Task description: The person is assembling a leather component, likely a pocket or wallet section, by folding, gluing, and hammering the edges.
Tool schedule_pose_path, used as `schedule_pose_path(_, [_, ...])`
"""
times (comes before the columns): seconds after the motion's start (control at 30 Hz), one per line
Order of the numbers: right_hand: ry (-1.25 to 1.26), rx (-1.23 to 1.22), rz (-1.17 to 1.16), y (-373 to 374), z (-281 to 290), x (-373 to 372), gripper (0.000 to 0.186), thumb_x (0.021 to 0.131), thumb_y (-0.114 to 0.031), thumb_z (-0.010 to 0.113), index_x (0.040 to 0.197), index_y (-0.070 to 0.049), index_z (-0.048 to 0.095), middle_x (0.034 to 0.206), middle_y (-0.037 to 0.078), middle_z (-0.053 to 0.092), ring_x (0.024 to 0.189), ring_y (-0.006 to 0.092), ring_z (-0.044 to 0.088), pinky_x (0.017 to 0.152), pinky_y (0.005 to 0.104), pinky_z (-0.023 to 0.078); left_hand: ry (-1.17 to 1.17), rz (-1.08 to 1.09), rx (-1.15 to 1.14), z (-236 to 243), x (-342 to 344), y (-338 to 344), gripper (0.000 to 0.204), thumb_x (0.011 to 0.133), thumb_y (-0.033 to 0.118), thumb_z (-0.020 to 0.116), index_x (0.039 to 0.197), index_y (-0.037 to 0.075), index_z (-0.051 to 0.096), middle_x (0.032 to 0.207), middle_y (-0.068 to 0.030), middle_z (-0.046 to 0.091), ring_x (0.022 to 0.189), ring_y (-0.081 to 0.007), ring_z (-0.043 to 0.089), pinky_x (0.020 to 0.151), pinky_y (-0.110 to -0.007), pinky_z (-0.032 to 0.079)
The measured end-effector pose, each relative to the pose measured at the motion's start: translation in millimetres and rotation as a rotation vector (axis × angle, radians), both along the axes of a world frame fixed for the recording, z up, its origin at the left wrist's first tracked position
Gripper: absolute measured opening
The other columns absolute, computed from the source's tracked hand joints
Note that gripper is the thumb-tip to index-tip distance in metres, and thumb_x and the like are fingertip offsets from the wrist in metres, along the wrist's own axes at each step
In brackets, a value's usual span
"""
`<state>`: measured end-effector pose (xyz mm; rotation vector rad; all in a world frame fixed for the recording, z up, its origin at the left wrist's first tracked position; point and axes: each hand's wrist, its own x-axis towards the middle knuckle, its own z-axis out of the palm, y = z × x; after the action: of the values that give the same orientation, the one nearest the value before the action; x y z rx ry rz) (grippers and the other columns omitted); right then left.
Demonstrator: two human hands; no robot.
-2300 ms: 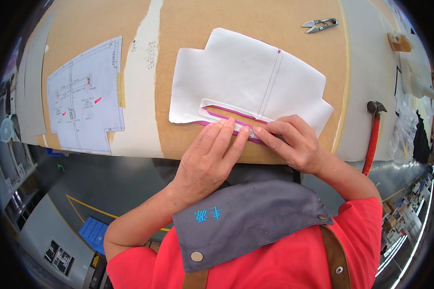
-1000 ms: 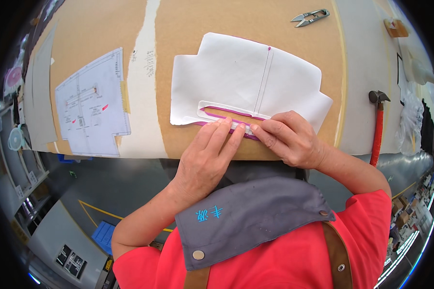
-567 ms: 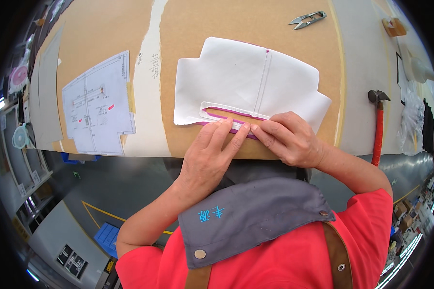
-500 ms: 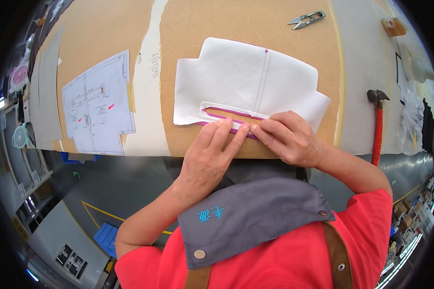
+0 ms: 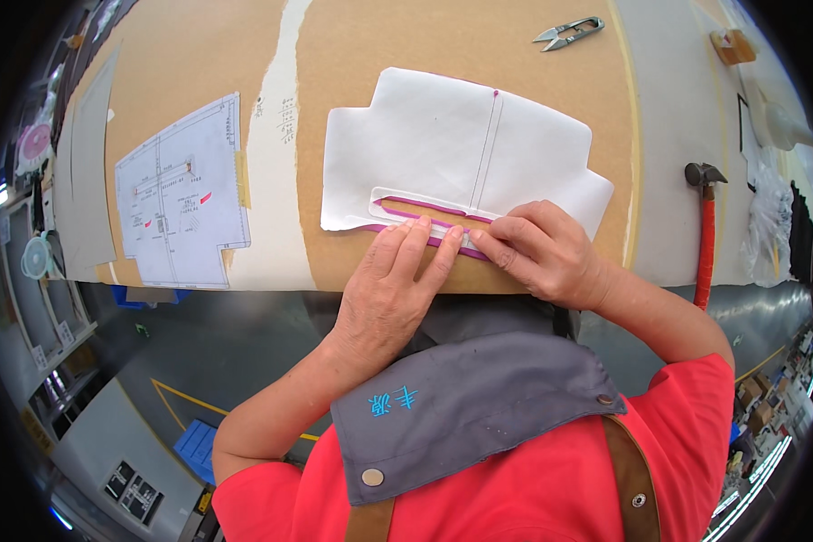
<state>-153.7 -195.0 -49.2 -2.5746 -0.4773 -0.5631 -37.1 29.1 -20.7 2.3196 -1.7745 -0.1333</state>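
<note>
A white sheet panel [image 5: 461, 135] with notched corners lies on the table, with a long slot [image 5: 415, 209] edged in purple near its front side. My left hand [image 5: 388, 280] rests on the strip of the panel in front of the slot, its fingers stretched out and pressing down. Close to its fingertips, my right hand [image 5: 551, 255] has thumb and forefinger pinched at the same purple-edged strip [image 5: 444, 237]. The fingers hide part of the slot's right end and of the strip.
Left of the panel lies a paper drawing [image 5: 185, 194]. Thread snips [image 5: 569, 33] sit at the far right, and a red-handled hammer [image 5: 706, 235] lies farther right beside a clear plastic bag [image 5: 768, 235]. The brown table covering [image 5: 343, 271] ends just before my body.
My right fingertips have shifted slightly right along the strip, leaving a small gap to my left fingers. My left hand still presses on the strip.
</note>
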Motion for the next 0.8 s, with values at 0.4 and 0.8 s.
schedule_pose_path(0.4, [-0.010, -0.026, -0.011, 1.8, 0.2, -1.4, 0.034, 0.074, -0.010, 0.068, 0.105, 0.002, 0.072, 0.094, 0.008, 0.062, 0.086, 0.0230, 0.062, 0.073, 0.0349, 0.053, 0.033, -0.001, 0.007, 3.4, 1.0, -0.3, 0.067, 0.081, -0.001, 0.063, 0.146, 0.015, 0.057, 0.131, -0.0155, 0.054, 0.119, -0.0308, 0.058, 0.102, -0.039, 0.053])
schedule_pose_path(0.8, [0.045, 0.007, 0.007, -2.2, 0.4, -1.9, 0.036, 0.075, -0.010, 0.068, 0.110, -0.002, 0.071, 0.095, 0.007, 0.063, 0.086, 0.0228, 0.061, 0.073, 0.0351, 0.053, -0.067, -0.035, 0.008, 7.7, 1.2, -3.5, 0.063, 0.081, 0.002, 0.064, 0.143, 0.012, 0.058, 0.129, -0.0172, 0.055, 0.118, -0.0326, 0.058, 0.103, -0.040, 0.052])
